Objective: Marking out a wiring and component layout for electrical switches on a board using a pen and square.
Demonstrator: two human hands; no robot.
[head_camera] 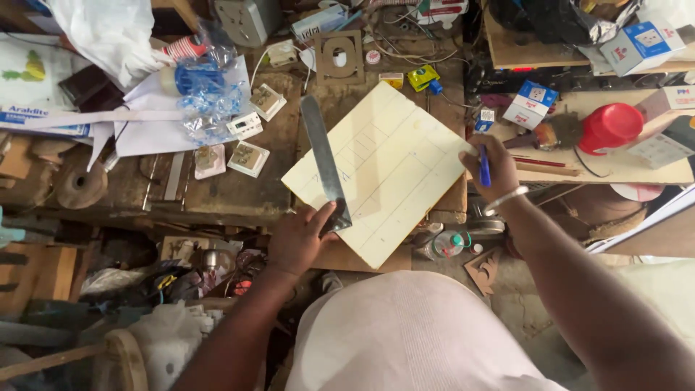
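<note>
I see a pale yellow square board (381, 170), ruled with faint pencil lines, lying tilted on the cluttered brown wooden worktop (217, 192). My left hand (300, 237), at six o'clock of the board, is clamped on the near end of a long grey metal straightedge (323, 159) and presses it flat, seemingly so that it cannot slide. The straightedge runs toward twelve o'clock along the board's left part. My right hand (492, 165), at the board's three o'clock edge, is closed round a blue pen (484, 166), tip down near the edge. White switch plates (247, 158) lie at nine o'clock; a red plastic cap (610, 126) sits far off at three o'clock.
</note>
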